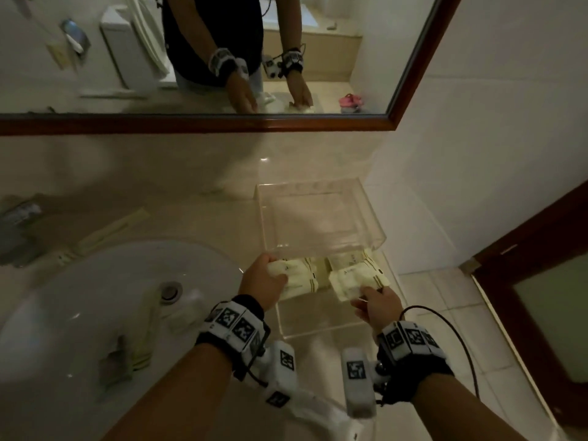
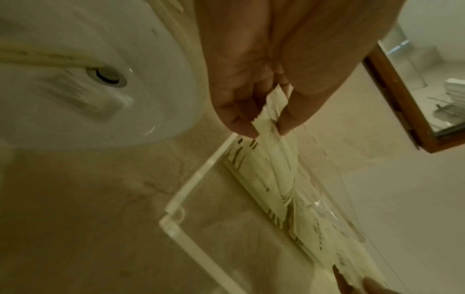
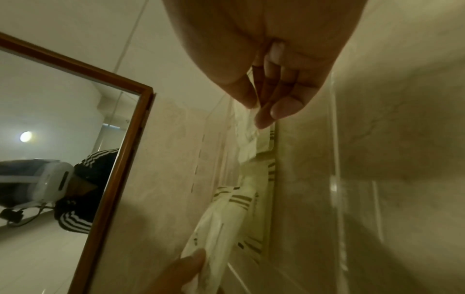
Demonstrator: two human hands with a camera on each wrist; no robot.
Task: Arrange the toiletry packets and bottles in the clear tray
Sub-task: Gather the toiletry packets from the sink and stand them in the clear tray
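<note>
Both hands, left hand (image 1: 261,279) and right hand (image 1: 378,305), pinch cream packets (image 1: 356,278) over beige counter (image 1: 197,192) beside sink (image 1: 95,300).

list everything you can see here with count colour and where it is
clear plastic tray: one, transparent, on the beige counter right of the sink
pale yellow toiletry packets: several, exact count unclear, in a row across the tray's middle
white round sink: one, left, with a metal drain and some pale items lying in it
beige stone counter: one, under tray and sink
long pale wrapped sticks: a few, on the counter behind the sink
wood-framed mirror: one, brown frame, on the wall above
brown door: one, far right
left hand: pinches a packet at the row's left end
right hand: pinches a packet at the right end
</note>
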